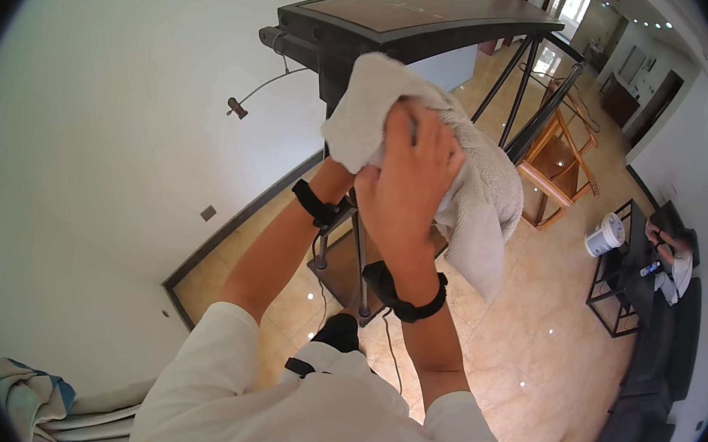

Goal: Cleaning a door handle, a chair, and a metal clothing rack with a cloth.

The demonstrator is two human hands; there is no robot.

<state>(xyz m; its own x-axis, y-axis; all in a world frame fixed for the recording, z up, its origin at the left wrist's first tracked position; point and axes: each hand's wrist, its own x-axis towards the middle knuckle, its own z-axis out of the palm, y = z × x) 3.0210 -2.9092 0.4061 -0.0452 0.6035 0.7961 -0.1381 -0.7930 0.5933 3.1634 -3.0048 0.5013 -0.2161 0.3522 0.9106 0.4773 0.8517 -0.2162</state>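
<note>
A light grey towel (487, 183) is bunched up in front of me, with one end hanging down at the right. My right hand (410, 175) grips its folds, fingers curled into the cloth. The cloth covers most of my left hand (338, 171); only the part near the wrist shows, and its fingers are hidden. Just beyond the towel stands a dark metal-framed piece with a brown top panel (441, 10). A clip (236, 108) on a thin bent wire sticks out from its left side.
A wooden chair (556, 171) stands beyond the frame's legs. At the right are a black table (637, 270), a white bucket (605, 234), a black sofa (651, 382) and a seated person (679, 265). Cables (393, 348) run over the floor near my feet. A wall (111, 131) borders the left.
</note>
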